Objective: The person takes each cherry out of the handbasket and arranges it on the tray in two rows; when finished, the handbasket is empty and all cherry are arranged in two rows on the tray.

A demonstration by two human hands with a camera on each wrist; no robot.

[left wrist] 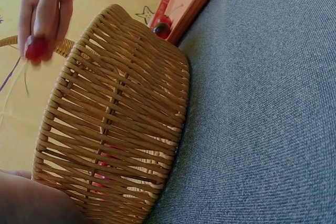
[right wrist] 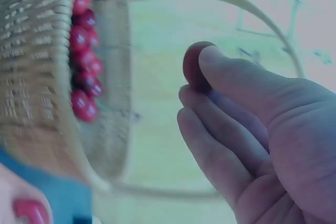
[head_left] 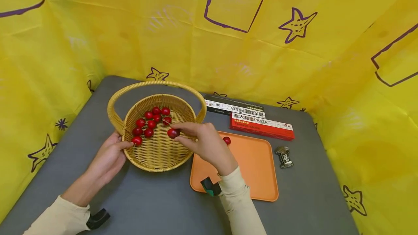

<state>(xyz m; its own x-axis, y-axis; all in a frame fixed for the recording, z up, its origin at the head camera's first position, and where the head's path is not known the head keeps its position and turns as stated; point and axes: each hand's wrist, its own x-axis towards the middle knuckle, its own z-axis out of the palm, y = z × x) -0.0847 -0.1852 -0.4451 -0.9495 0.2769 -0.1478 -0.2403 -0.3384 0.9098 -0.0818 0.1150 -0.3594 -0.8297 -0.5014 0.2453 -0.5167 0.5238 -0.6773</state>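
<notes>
A round wicker basket [head_left: 156, 160] with a tall hoop handle holds several red cherries [head_left: 148, 132], bunched toward its left and back. My left hand [head_left: 109, 157] grips the basket's left rim, its thumb lapping over the edge beside a cherry. Between thumb and fingertips my right hand [head_left: 209, 144] pinches a dark red cherry [right wrist: 195, 66], held above the basket's right half. A thin stem hangs from this cherry in the left wrist view. On the orange tray [head_left: 251, 169] to the right lies another cherry [head_left: 226, 140], partly behind the right hand.
Behind the tray lie a red pasta box [head_left: 261, 128] and a black pasta box [head_left: 235, 106]. A small dark metallic object [head_left: 284, 157] sits right of the tray. Yellow cloth [head_left: 248, 57] with drawn stars walls in the grey table [head_left: 156, 206].
</notes>
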